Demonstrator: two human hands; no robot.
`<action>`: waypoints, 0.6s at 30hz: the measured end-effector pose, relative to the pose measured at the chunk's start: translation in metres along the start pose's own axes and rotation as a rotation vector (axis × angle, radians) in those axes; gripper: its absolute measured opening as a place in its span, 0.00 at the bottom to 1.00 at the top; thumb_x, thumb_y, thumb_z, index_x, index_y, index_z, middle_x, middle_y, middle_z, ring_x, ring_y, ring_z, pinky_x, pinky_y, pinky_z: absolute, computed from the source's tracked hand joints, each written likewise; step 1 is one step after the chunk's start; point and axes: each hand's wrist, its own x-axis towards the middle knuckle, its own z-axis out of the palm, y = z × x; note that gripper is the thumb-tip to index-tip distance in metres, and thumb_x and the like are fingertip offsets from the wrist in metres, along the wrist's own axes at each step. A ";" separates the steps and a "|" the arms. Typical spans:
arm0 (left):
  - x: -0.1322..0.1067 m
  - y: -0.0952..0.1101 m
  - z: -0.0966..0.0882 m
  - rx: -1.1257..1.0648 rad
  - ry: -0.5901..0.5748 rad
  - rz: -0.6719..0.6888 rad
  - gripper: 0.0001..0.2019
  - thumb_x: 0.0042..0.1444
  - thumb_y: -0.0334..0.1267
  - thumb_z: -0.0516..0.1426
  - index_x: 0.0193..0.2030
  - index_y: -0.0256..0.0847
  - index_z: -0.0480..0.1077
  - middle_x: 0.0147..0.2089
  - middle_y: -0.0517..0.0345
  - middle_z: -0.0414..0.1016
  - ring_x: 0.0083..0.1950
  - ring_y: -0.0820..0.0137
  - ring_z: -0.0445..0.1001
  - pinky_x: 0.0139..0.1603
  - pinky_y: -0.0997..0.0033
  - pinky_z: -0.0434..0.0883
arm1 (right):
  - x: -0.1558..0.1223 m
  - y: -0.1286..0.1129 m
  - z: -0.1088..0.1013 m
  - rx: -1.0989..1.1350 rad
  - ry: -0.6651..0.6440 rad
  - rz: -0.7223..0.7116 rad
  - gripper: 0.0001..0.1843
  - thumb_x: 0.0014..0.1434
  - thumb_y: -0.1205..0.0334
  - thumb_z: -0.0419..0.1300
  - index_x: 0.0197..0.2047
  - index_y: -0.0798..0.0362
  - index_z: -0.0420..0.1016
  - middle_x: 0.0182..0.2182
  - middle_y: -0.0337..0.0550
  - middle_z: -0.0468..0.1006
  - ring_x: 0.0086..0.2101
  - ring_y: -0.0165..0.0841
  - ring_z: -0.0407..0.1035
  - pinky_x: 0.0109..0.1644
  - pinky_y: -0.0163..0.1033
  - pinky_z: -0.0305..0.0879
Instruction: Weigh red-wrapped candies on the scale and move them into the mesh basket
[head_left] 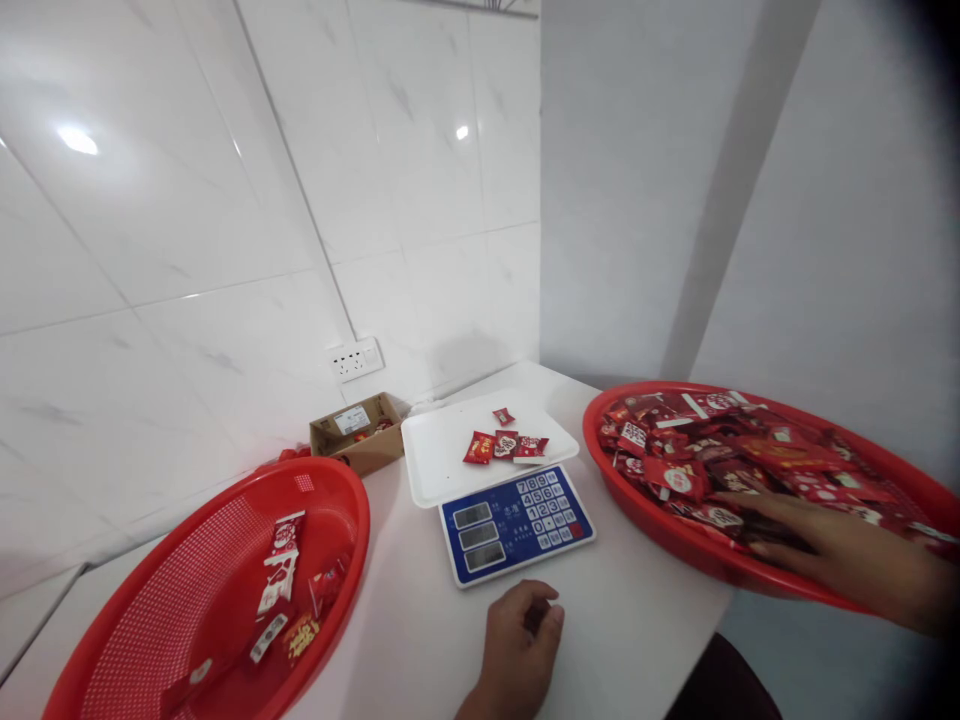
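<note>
My left hand point(521, 640) rests on the white table in a loose fist, just in front of a digital scale point(517, 525) with a blue keypad panel. No object shows in it. On the scale's white tray point(442, 465) lie several small red snack packets point(506, 444). At the right, my right hand point(821, 540) reaches over the rim of a red basket point(637, 525) heaped with red packets point(679, 478). Its fingers are stretched and apart, touching the packets. A dark red packet point(780, 530) lies between thumb and fingers, apparently not gripped.
To the left stands another red basket point(150, 590) with perforated walls and several packets inside. Behind it a small open cardboard box point(367, 455) sits against the tiled wall. A power socket point(356, 359) is fixed above the box. Grey wall borders the right side.
</note>
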 end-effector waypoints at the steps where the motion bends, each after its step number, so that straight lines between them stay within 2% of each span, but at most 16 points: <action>1: 0.000 0.000 0.000 -0.001 0.001 0.001 0.11 0.53 0.41 0.52 0.37 0.37 0.70 0.30 0.55 0.70 0.32 0.70 0.68 0.35 0.73 0.67 | 0.000 -0.001 0.000 -0.003 -0.030 0.002 0.27 0.44 0.46 0.57 0.50 0.37 0.69 0.52 0.42 0.70 0.51 0.42 0.65 0.53 0.44 0.64; 3: 0.000 -0.001 -0.001 -0.001 -0.003 0.006 0.11 0.53 0.41 0.52 0.37 0.38 0.70 0.30 0.56 0.70 0.32 0.71 0.68 0.35 0.73 0.67 | 0.001 -0.004 -0.003 -0.019 -0.107 -0.003 0.29 0.46 0.46 0.55 0.53 0.40 0.67 0.54 0.45 0.68 0.52 0.44 0.63 0.54 0.47 0.62; 8: 0.000 0.001 -0.001 0.012 -0.008 0.007 0.11 0.53 0.40 0.51 0.37 0.37 0.70 0.30 0.56 0.70 0.32 0.70 0.68 0.35 0.72 0.67 | 0.002 -0.018 -0.012 -0.072 -0.142 0.050 0.27 0.45 0.47 0.52 0.49 0.45 0.72 0.51 0.48 0.71 0.51 0.45 0.65 0.54 0.48 0.61; 15: 0.001 0.003 -0.001 0.010 -0.008 -0.006 0.11 0.53 0.40 0.51 0.37 0.36 0.69 0.29 0.55 0.70 0.32 0.69 0.68 0.35 0.71 0.67 | 0.001 -0.032 -0.021 0.014 -0.126 0.047 0.18 0.46 0.49 0.49 0.36 0.43 0.75 0.41 0.47 0.78 0.42 0.46 0.71 0.47 0.49 0.67; 18: 0.001 0.002 -0.001 0.003 -0.012 -0.011 0.11 0.53 0.40 0.51 0.37 0.36 0.69 0.29 0.55 0.70 0.31 0.70 0.67 0.34 0.71 0.66 | -0.001 -0.034 -0.021 0.024 -0.106 0.060 0.18 0.47 0.49 0.49 0.35 0.42 0.75 0.39 0.46 0.79 0.39 0.46 0.73 0.44 0.48 0.69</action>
